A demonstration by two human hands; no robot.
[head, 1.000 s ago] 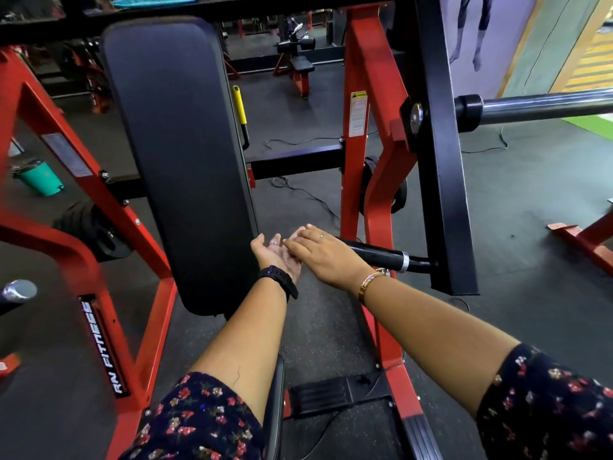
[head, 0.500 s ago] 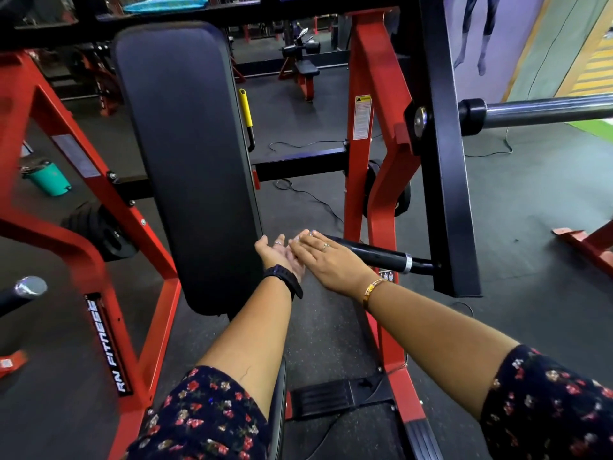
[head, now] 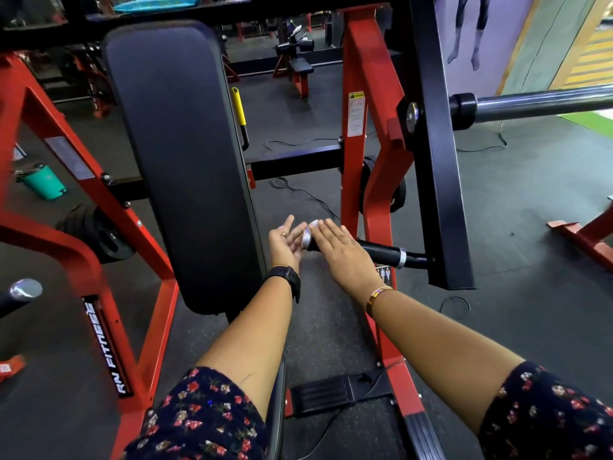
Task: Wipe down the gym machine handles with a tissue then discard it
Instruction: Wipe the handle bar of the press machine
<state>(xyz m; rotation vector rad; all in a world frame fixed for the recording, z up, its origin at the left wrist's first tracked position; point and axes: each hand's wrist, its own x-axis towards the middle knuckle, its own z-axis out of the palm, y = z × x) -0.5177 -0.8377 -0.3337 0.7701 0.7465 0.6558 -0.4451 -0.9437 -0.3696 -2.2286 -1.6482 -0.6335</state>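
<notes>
Your right hand [head: 340,252] lay flat, palm down, over the free end of the black handle [head: 381,252], with the fingers straight and close together and curled around nothing. There was a ring [head: 347,241] on one finger and a gold bracelet [head: 378,295] at the wrist.

Your left hand [head: 286,244] was opened wide, its palm turned toward the handle's chrome end cap [head: 306,240] and its fingers straight and slightly spread. It sat just beside the cap, and I could not tell whether it touched. It held nothing I could see. A black watch [head: 285,277] was strapped to that wrist.

The handle stuck out sideways from the lower end of the machine's black upright arm [head: 438,161], just in front of the red frame [head: 371,134] and to the right of the long black back pad [head: 185,154].

A pale patch showed at your right fingertips. It may have been the tissue or only the shine of the cap, and I could not tell which.

A chrome bar [head: 544,102] projected from the top of the arm toward the right edge. A teal bucket [head: 43,185] stood on the dark floor [head: 514,210] at far left, well apart from your hands.
</notes>
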